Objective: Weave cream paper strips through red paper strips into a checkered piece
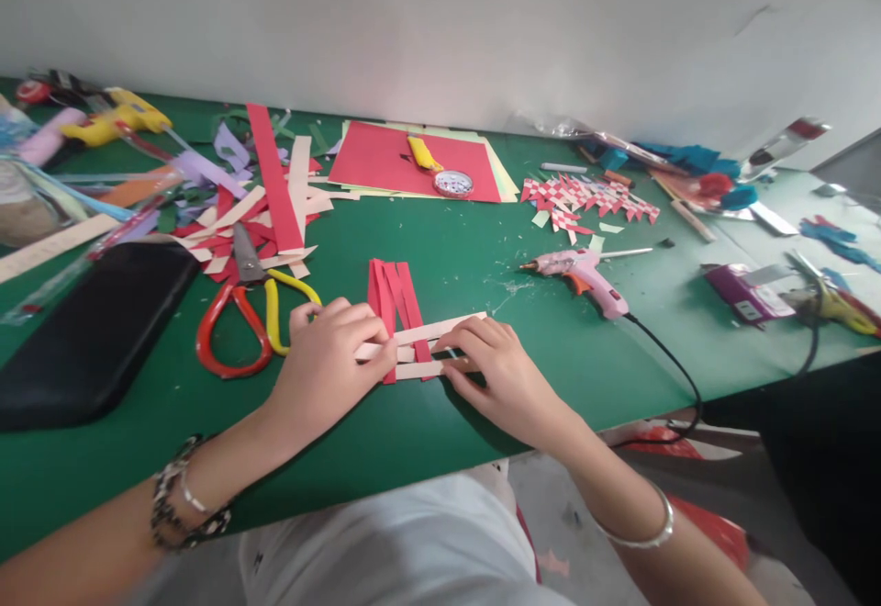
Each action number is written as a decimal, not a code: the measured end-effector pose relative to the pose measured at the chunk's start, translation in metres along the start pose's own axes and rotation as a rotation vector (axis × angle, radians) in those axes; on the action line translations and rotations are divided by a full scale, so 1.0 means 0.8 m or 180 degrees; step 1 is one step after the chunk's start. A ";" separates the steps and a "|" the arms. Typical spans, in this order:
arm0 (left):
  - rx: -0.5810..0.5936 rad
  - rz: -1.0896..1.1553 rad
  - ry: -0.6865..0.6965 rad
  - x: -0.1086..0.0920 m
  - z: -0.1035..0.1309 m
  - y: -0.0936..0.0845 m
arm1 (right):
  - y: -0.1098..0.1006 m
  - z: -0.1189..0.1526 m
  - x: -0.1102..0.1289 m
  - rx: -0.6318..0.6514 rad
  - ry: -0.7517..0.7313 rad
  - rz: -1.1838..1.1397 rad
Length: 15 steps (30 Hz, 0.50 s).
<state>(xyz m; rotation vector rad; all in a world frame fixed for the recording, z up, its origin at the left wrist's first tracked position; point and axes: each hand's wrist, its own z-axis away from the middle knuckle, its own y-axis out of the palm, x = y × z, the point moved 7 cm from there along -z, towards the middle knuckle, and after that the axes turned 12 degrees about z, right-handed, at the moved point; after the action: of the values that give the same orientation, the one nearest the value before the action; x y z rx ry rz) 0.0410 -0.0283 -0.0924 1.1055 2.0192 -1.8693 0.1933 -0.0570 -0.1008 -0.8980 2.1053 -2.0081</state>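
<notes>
Both the left hand point(330, 358) and right hand point(499, 376) press flat, fingers together, on woven paper strips point(403, 331).

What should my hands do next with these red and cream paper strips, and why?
Probably slide the lower cream strip up snug against the upper one. Both cross the red strips with a gap between them, the left hand already pins the weave, and the right hand pinches that strip's end.
</notes>
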 end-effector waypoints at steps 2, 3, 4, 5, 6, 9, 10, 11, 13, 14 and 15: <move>0.0002 0.0000 0.0009 -0.002 -0.001 0.002 | 0.000 0.000 0.001 -0.0011 -0.0002 0.0022; 0.0016 -0.0004 0.0009 -0.002 -0.001 0.003 | 0.000 0.000 0.001 -0.0020 -0.0005 0.0026; 0.0033 -0.0007 -0.0001 -0.003 -0.002 0.004 | 0.000 0.000 0.001 -0.0033 -0.0007 0.0029; 0.0059 -0.0002 -0.0022 -0.004 -0.002 0.005 | 0.000 0.000 0.001 -0.0041 -0.0010 0.0030; 0.0085 0.0013 -0.0053 -0.004 -0.002 0.006 | 0.000 0.000 0.002 -0.0047 -0.0004 0.0030; 0.0138 0.0061 -0.0186 -0.004 -0.003 0.007 | 0.001 0.001 0.002 -0.0037 0.0030 0.0010; 0.0139 0.0059 -0.0219 -0.004 -0.003 0.007 | 0.001 0.001 0.002 -0.0027 0.0042 -0.0003; 0.0133 0.0046 -0.0238 -0.004 -0.003 0.007 | 0.002 0.001 0.002 -0.0016 0.0056 -0.0014; 0.0098 0.0002 -0.0218 -0.003 -0.002 0.007 | 0.003 0.001 0.002 -0.0009 0.0073 -0.0031; 0.0080 -0.0023 -0.0201 -0.003 -0.002 0.007 | 0.003 0.002 0.003 -0.0010 0.0078 -0.0039; 0.0074 -0.0045 -0.0192 -0.002 -0.001 0.008 | 0.003 0.002 0.003 -0.0007 0.0077 -0.0046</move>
<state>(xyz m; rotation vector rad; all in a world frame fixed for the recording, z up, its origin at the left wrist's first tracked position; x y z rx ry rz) 0.0468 -0.0285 -0.0963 1.0301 1.9828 -1.9138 0.1909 -0.0595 -0.1026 -0.8965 2.1199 -2.0341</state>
